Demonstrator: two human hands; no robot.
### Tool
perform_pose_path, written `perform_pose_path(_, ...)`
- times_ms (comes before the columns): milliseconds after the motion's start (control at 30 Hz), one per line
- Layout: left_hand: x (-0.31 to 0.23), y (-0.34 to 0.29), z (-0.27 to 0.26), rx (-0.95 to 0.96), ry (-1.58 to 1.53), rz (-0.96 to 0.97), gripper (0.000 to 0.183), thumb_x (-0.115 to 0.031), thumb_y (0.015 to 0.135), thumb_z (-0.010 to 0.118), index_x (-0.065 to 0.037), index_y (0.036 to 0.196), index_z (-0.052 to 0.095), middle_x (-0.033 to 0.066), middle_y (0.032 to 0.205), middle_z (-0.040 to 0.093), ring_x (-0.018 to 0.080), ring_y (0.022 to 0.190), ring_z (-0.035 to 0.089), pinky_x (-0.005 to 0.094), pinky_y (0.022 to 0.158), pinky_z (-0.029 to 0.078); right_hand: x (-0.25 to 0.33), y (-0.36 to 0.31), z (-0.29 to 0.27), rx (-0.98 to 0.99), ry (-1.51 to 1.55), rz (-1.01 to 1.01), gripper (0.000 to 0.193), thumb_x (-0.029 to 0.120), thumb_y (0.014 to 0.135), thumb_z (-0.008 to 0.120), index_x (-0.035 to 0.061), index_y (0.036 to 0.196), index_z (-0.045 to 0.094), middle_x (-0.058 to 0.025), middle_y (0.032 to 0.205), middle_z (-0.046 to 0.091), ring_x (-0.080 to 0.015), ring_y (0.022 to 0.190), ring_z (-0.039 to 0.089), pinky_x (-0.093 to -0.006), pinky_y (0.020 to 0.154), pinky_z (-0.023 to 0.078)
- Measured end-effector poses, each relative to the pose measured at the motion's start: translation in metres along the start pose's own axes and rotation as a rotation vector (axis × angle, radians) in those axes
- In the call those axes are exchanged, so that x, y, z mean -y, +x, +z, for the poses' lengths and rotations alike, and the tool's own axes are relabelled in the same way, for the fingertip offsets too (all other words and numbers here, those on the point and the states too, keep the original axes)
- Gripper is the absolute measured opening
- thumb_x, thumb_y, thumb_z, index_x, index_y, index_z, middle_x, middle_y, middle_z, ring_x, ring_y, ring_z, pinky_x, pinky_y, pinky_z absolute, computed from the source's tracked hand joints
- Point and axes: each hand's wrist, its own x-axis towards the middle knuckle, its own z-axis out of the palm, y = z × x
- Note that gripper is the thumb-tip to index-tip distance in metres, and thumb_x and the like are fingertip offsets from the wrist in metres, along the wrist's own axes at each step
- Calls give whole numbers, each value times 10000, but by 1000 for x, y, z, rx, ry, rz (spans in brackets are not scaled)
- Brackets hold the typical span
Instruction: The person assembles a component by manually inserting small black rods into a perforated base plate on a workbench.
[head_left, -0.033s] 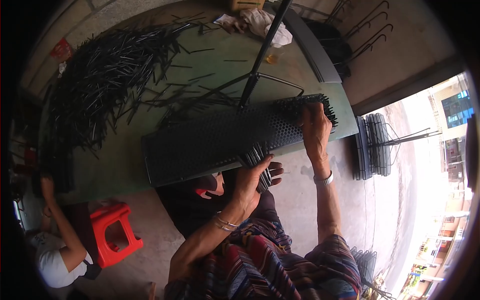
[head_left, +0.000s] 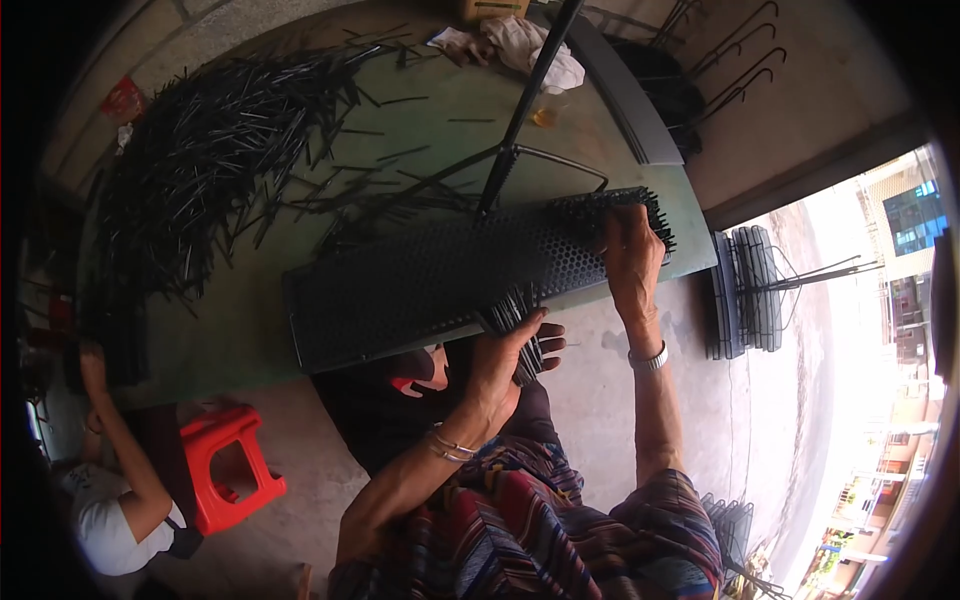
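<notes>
**Two hands working on a black perforated panel at a green tabletop**

The person is sitting at a green tabletop [head_left: 420,130] and is looking down at a long black perforated panel [head_left: 420,285]. The panel is lying along the near edge of the tabletop, and its right end is already carrying many short black pins standing up from the holes.

The left hand [head_left: 505,355] is staying at the near edge of the panel, about at its middle. Its fingers are closed around a bundle of black pins [head_left: 515,320], and the thumb is pressing on the bundle from above. The right hand [head_left: 630,255] is resting on the right end of the panel, among the standing pins. Its fingers are bent down onto the panel surface; I cannot tell if they are pinching one pin or only pressing. A silver bracelet [head_left: 650,358] is sitting on the right wrist.

A big pile of loose black pins [head_left: 210,160] is lying on the far left part of the tabletop, well apart from both hands. A dark metal stand [head_left: 520,100] is rising from behind the panel. Some crumpled cloth [head_left: 525,45] is lying at the far edge.

On the floor, a red plastic stool [head_left: 230,470] is standing at the left, and another person [head_left: 120,500] is sitting near it.
</notes>
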Motion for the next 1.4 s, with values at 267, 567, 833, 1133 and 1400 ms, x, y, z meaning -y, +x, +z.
perform_pose_path(267,1,1,1,5,60,23,165,-200,872,635,-61,960,615,105,865,697,151,688,638,253,533,439,8,6,-10,119,91,34,36,42,888,551,18,908,534,-139,672,590,-268,577,616,-340,532,467)
perform_pose_path(567,3,0,-1,4,87,14,163,-186,860,645,-57,951,602,98,826,688,176,692,657,275,544,457,7,10,-10,150,89,10,62,40,880,560,28,940,551,-156,685,583,-278,582,601,-352,540,454)
perform_pose_path(833,5,-3,1,-4,89,13,167,-188,867,642,-56,961,601,104,841,687,190,730,673,292,573,491,-4,3,5,101,-172,-193,97,119,848,620,81,937,632,-127,854,563,-315,735,593,-385,616,471)
perform_pose_path(1133,5,-2,2,43,75,62,216,-253,893,622,-80,1021,610,98,869,695,177,738,672,266,582,463,3,7,3,170,-302,-183,162,189,848,634,137,991,687,-103,940,565,-285,798,602,-374,671,483)
perform_pose_path(1400,-1,-8,5,41,101,71,215,-234,881,633,-71,1020,617,89,877,700,176,756,678,260,581,445,25,-19,-22,392,-28,-47,239,188,887,597,61,1079,663,-127,870,589,-270,779,590,-349,690,472)
